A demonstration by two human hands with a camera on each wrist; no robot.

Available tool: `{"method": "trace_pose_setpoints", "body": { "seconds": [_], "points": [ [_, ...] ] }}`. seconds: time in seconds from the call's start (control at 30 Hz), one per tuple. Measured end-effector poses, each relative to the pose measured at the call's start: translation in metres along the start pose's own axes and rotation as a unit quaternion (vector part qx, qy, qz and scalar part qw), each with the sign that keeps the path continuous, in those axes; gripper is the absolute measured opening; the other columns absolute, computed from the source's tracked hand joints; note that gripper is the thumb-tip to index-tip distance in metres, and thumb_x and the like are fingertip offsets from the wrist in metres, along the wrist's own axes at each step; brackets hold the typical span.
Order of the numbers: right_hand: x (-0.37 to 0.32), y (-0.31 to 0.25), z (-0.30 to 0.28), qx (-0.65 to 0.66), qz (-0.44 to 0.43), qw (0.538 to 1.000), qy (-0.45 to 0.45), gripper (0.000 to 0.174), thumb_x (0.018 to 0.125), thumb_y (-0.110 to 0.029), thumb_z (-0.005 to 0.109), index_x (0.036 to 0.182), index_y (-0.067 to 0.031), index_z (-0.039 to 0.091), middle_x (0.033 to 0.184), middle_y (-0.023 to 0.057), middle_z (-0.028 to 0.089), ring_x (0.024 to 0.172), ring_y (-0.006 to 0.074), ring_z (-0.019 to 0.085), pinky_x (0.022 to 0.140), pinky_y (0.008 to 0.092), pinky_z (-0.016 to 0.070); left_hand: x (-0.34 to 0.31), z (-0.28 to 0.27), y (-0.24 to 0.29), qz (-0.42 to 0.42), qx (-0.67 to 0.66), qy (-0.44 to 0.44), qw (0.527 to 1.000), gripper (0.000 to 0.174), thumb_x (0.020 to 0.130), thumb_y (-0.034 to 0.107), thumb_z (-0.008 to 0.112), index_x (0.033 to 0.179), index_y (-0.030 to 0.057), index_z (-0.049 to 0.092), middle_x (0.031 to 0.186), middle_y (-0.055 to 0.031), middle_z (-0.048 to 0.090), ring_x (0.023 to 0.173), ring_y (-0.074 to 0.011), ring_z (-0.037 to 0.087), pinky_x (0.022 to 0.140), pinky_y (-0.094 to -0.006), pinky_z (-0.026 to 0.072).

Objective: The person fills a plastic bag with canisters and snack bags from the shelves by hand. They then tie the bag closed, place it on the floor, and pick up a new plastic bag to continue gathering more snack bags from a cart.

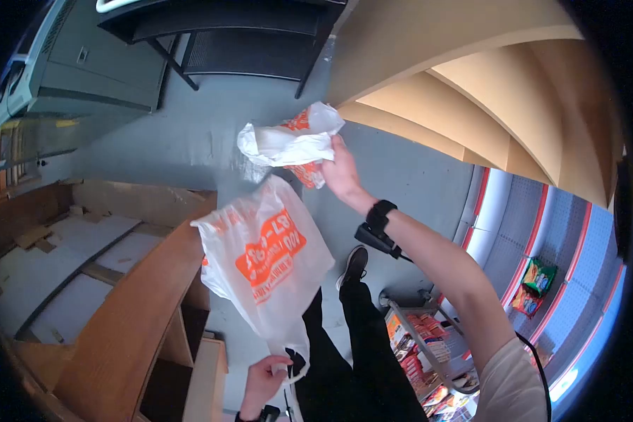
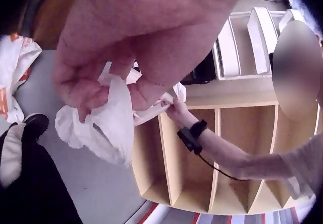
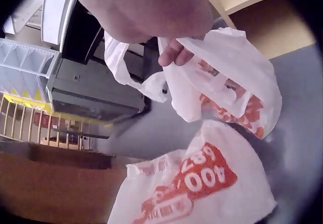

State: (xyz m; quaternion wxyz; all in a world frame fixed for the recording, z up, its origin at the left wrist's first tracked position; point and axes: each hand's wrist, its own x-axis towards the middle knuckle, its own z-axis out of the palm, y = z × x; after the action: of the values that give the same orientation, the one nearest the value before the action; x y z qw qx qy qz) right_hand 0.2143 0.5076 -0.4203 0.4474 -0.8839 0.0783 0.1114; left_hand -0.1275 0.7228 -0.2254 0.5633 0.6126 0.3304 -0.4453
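My left hand (image 1: 262, 381) grips the handle of a white plastic bag (image 1: 278, 264) with orange-red printing. The bag hangs tilted above the floor, its body stretching away from that hand. In the left wrist view, curled fingers hold crumpled white plastic (image 2: 113, 125). Farther forward, my right hand (image 1: 341, 171) holds a second white plastic bag (image 1: 281, 144), bunched up, with similar orange-red print. The right wrist view shows this second bag (image 3: 237, 78) with its fingers (image 3: 176, 52) in the white film and a loose handle loop (image 3: 126, 73) dangling beside it.
An open wooden cabinet (image 1: 126, 323) stands at left. Light wooden shelves (image 1: 429, 77) rise at upper right. A black metal rack (image 1: 253, 53) stands ahead on the grey floor (image 1: 183, 133). A cart with colourful packets (image 1: 422, 344) is near the legs, beside blue-grey shelving (image 1: 506, 218).
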Motion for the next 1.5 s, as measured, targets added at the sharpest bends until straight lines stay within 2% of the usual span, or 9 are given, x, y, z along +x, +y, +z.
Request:
{"method": "trace_pose_setpoints", "body": {
  "seconds": [0.27, 0.5, 0.57, 0.77, 1.0, 1.1, 1.3, 1.43, 1.5],
  "points": [
    [0.007, -0.032, 0.018, 0.025, 0.081, 0.994, -0.068, 0.039, 0.077, 0.000, 0.049, 0.115, 0.0068, 0.045, 0.104, 0.0280, 0.060, 0.102, 0.0405, 0.058, 0.087, 0.0428, 0.0460, -0.026, -0.002, -0.012, -0.007, 0.017, -0.011, 1.000, 0.028, 0.077, -0.003, 0.055, 0.100, 0.0056, 0.068, 0.094, -0.0040, 0.069, 0.081, -0.0081, 0.061, 0.066, -0.0206, 0.0465],
    [-0.013, -0.023, 0.026, -0.026, -0.017, 0.993, -0.114, 0.038, 0.076, -0.001, 0.055, 0.112, 0.0050, 0.043, 0.103, 0.0281, 0.059, 0.101, 0.0420, 0.056, 0.084, 0.0447, 0.0460, -0.028, 0.004, 0.008, -0.056, 0.027, -0.054, 0.997, 0.025, 0.081, -0.001, 0.054, 0.100, 0.0058, 0.068, 0.089, -0.0066, 0.070, 0.083, -0.0115, 0.062, 0.069, -0.0227, 0.0476],
    [-0.009, -0.024, 0.031, -0.009, -0.027, 0.991, -0.129, 0.038, 0.075, 0.000, 0.056, 0.111, 0.0044, 0.043, 0.105, 0.0281, 0.058, 0.101, 0.0421, 0.056, 0.085, 0.0450, 0.0458, -0.028, 0.007, -0.003, 0.032, 0.034, -0.027, 0.999, 0.023, 0.081, -0.002, 0.053, 0.096, 0.0060, 0.069, 0.085, -0.0070, 0.069, 0.077, -0.0126, 0.062, 0.067, -0.0230, 0.0468],
    [-0.015, 0.022, 0.063, -0.064, -0.079, 0.980, -0.169, 0.024, 0.078, -0.002, 0.056, 0.099, 0.0025, 0.044, 0.104, 0.0262, 0.059, 0.099, 0.0415, 0.057, 0.085, 0.0453, 0.0470, -0.031, -0.001, 0.007, 0.019, 0.042, -0.009, 0.999, 0.024, 0.081, -0.005, 0.052, 0.089, 0.0066, 0.071, 0.081, -0.0070, 0.068, 0.068, -0.0128, 0.059, 0.061, -0.0239, 0.0439],
    [-0.029, 0.043, 0.060, -0.103, -0.026, 0.980, -0.166, 0.025, 0.078, -0.002, 0.052, 0.102, 0.0007, 0.048, 0.106, 0.0205, 0.058, 0.101, 0.0354, 0.058, 0.084, 0.0430, 0.0480, -0.034, -0.001, 0.018, 0.030, 0.047, -0.020, 0.998, 0.025, 0.081, -0.006, 0.051, 0.090, 0.0057, 0.072, 0.080, -0.0076, 0.066, 0.066, -0.0119, 0.056, 0.061, -0.0231, 0.0419],
    [-0.037, 0.059, 0.070, -0.112, -0.123, 0.978, -0.124, 0.027, 0.076, -0.003, 0.054, 0.103, -0.0010, 0.052, 0.108, 0.0164, 0.057, 0.101, 0.0325, 0.058, 0.084, 0.0411, 0.0491, -0.035, 0.002, 0.024, 0.032, 0.047, -0.023, 0.998, 0.027, 0.081, -0.008, 0.050, 0.091, 0.0048, 0.071, 0.083, -0.0083, 0.066, 0.069, -0.0120, 0.056, 0.061, -0.0228, 0.0417],
    [-0.060, 0.070, 0.070, -0.087, -0.061, 0.971, -0.214, 0.040, 0.080, -0.007, 0.056, 0.120, -0.0070, 0.051, 0.119, 0.0142, 0.052, 0.105, 0.0333, 0.056, 0.087, 0.0420, 0.0487, -0.036, 0.017, 0.032, 0.026, 0.036, -0.019, 0.999, 0.025, 0.084, -0.011, 0.047, 0.098, -0.0020, 0.066, 0.093, -0.0120, 0.063, 0.083, -0.0161, 0.064, 0.072, -0.0243, 0.0472],
    [-0.107, 0.089, 0.040, -0.111, -0.151, 0.980, -0.062, 0.038, 0.077, -0.008, 0.060, 0.113, -0.0009, 0.051, 0.114, 0.0159, 0.055, 0.090, 0.0335, 0.063, 0.078, 0.0408, 0.0531, -0.042, 0.022, 0.029, 0.027, 0.087, -0.043, 0.995, 0.026, 0.085, -0.012, 0.045, 0.102, -0.0028, 0.063, 0.094, -0.0122, 0.061, 0.085, -0.0178, 0.065, 0.076, -0.0253, 0.0485],
    [-0.143, 0.089, 0.003, -0.114, -0.109, 0.984, -0.077, 0.039, 0.077, -0.010, 0.059, 0.114, 0.0001, 0.050, 0.114, 0.0176, 0.056, 0.093, 0.0334, 0.062, 0.078, 0.0416, 0.0528, -0.046, 0.034, 0.047, 0.043, 0.096, -0.064, 0.992, 0.028, 0.085, -0.012, 0.045, 0.104, -0.0024, 0.062, 0.098, -0.0110, 0.059, 0.084, -0.0173, 0.065, 0.074, -0.0247, 0.0485]
  ]
}}
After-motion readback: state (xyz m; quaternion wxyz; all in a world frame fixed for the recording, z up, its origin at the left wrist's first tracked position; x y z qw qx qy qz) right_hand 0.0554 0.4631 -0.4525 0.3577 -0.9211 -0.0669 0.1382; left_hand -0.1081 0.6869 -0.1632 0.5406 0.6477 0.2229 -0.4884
